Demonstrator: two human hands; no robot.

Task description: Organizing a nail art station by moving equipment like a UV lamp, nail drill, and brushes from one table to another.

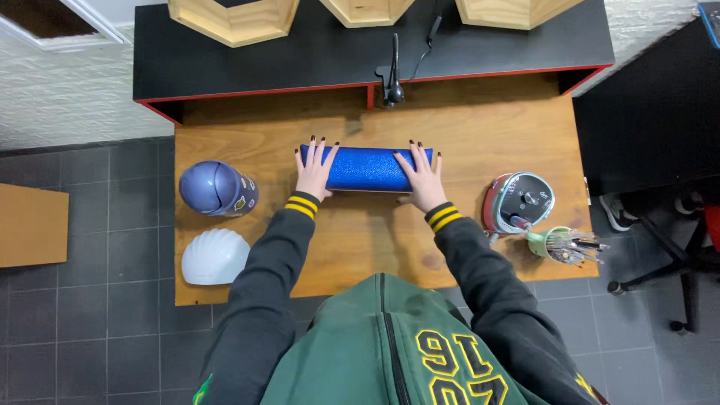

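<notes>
A rolled, glittery blue mat (365,168) lies across the middle of a wooden desk (465,127). My left hand (315,171) rests flat on the roll's left end, fingers spread. My right hand (422,178) lies flat on its right end, fingers apart too. Both hands press on top of the roll rather than gripping it. Dark sleeves with yellow-striped cuffs reach from the bottom of the view.
A purple-blue helmet (216,188) and a white shell-shaped object (214,257) sit at the desk's left. At the right stand a round teal-and-red device (521,201) and a green cup of pens (564,245). A black raised shelf (315,56) runs along the back.
</notes>
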